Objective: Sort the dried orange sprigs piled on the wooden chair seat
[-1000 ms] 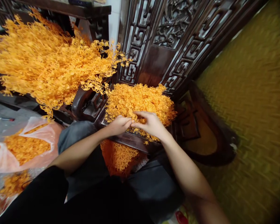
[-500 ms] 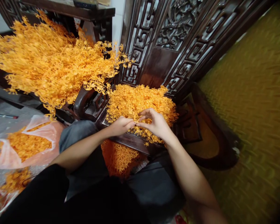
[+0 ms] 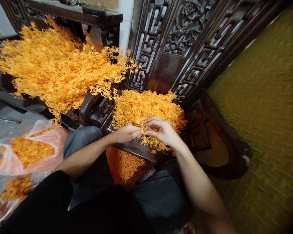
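Observation:
My left hand (image 3: pixel 128 133) is closed in a pinch at the front edge of a dark carved wooden chair seat, gripping a small orange sprig (image 3: pixel 143 128). Touching the same sprig, my right hand (image 3: pixel 160 130) has its thumb and fingers curled round it from the right. The fingertips of both hands nearly meet. Behind them a pile of curly orange sprigs (image 3: pixel 148 105) covers the seat. A few loose bits lie near the front edge, below my right hand.
A large orange bunch (image 3: pixel 58 68) rests over the chair arm (image 3: pixel 84 110) at left. On the floor are a pink plastic bag (image 3: pixel 61 139) of orange pieces and a red-tipped rod (image 3: pixel 8 121). More orange sprigs (image 3: pixel 127 164) sit between my knees.
The fingers of my right hand have come down and closed more around the sprig. The view has shifted slightly, and my left hand stays nearly in place.

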Tool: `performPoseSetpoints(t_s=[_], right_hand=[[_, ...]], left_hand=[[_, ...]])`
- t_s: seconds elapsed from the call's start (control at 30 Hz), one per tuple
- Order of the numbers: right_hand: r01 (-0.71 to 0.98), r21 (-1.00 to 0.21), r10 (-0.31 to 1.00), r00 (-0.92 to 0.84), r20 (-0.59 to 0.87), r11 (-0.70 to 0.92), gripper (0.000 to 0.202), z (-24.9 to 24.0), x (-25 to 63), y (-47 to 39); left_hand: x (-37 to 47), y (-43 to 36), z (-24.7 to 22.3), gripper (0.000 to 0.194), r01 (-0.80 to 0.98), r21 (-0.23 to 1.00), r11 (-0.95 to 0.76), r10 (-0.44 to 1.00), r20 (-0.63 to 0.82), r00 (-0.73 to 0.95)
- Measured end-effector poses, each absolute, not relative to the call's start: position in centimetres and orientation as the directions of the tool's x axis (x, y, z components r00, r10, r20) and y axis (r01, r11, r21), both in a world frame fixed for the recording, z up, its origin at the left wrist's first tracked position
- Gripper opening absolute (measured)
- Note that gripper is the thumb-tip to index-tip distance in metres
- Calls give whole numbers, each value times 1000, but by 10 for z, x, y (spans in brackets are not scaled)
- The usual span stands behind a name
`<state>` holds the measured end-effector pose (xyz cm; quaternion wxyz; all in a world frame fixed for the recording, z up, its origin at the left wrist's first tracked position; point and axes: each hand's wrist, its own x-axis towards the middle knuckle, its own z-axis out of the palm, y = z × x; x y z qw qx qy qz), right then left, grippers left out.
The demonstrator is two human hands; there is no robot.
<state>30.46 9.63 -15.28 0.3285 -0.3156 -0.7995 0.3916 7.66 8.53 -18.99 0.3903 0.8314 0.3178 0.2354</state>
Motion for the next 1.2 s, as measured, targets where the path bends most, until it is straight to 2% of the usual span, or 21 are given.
performPoseSetpoints(t_s=[0.13, 0.23, 0.33, 0.4, 0.43, 0.5, 0.6, 0.8, 0.87, 0.9, 0.97, 1.03, 1.1, 1.2], right_hand=[[265, -836, 796, -532, 288, 480, 20, -152, 296, 92], [326, -869, 887, -402, 228, 371, 22, -153, 300, 101], [301, -925, 971, -20, 239, 234, 18, -157, 331, 126], [178, -955, 923, 264, 279, 237, 18, -161, 362, 143], [102, -967, 916, 309, 254, 234, 22, -164, 375, 150], [-27, -984, 947, 279, 161, 175, 34, -170, 392, 157], [-100, -993, 984, 172, 47, 65, 43, -180, 387, 157], [-92, -995, 996, 85, 29, 37, 42, -198, 354, 171], [40, -998, 991, 118, 59, 54, 47, -202, 355, 180], [161, -983, 986, 125, 107, 86, 52, -203, 356, 183], [443, -874, 961, 86, 262, 199, 65, -200, 360, 182], [591, -737, 918, -13, 397, 327, 68, -191, 361, 172], [517, -758, 904, -75, 422, 397, 58, -179, 356, 154], [302, -878, 924, -214, 317, 371, 51, -163, 338, 126]], left_hand=[[78, 85, -184, 41, 306, 843, -443, 718, 129, 684], [79, 85, -181, 44, 331, 877, -348, 770, 66, 635], [76, 85, -184, 46, 303, 922, -241, 774, -6, 633], [73, 85, -188, 48, 237, 958, -163, 767, -28, 641], [71, 86, -190, 50, 197, 972, -129, 770, -27, 637], [71, 88, -193, 54, 128, 987, -99, 781, -2, 624], [73, 90, -191, 58, 96, 988, -119, 792, 36, 609], [74, 87, -184, 51, 165, 973, -164, 798, 33, 601], [73, 87, -185, 51, 187, 966, -178, 804, 33, 593], [73, 87, -185, 51, 200, 961, -189, 808, 36, 588], [74, 88, -186, 50, 234, 948, -217, 816, 45, 576], [74, 89, -187, 48, 269, 932, -242, 822, 49, 567], [74, 89, -188, 47, 289, 924, -250, 821, 44, 569], [75, 89, -187, 46, 291, 926, -241, 814, 30, 580]])
